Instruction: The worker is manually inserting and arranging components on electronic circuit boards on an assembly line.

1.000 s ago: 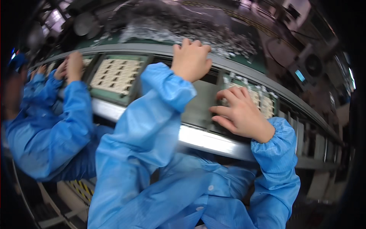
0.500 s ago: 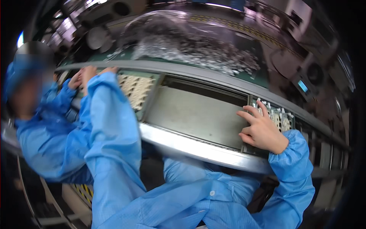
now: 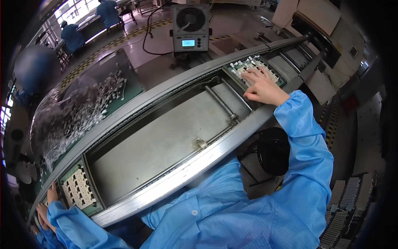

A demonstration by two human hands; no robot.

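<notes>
A green-framed carrier board (image 3: pixel 281 81) with cream blocks and white-tipped parts lies on the conveyor (image 3: pixel 190 166) at the far right. Over its near left side is my right hand (image 3: pixel 266 88), fingers spread and slightly bent, holding nothing visible. Whether the fingertips touch the board I cannot tell. My left hand (image 3: pixel 52 193) is at the far left, partly behind my blue sleeve, beside a second carrier board (image 3: pixel 78 189) with cream blocks and dark slots. Its fingers are mostly hidden. Another person's hand (image 3: pixel 42 212) shows just nearer, by the conveyor's left end.
Between the boards, metal rails flank a grey plate (image 3: pixel 145 153) and a threaded rod (image 3: pixel 222 101). Behind the conveyor lies a clear plastic bag (image 3: pixel 45 112) with many small white parts (image 3: pixel 99 97). A fan unit (image 3: pixel 190 29) stands beyond; a dark stool (image 3: pixel 273 151) is at right.
My view has swung to the right, bringing the fan unit and the conveyor's right end into sight. My right hand stays by the right board, and the left hand by the left board.
</notes>
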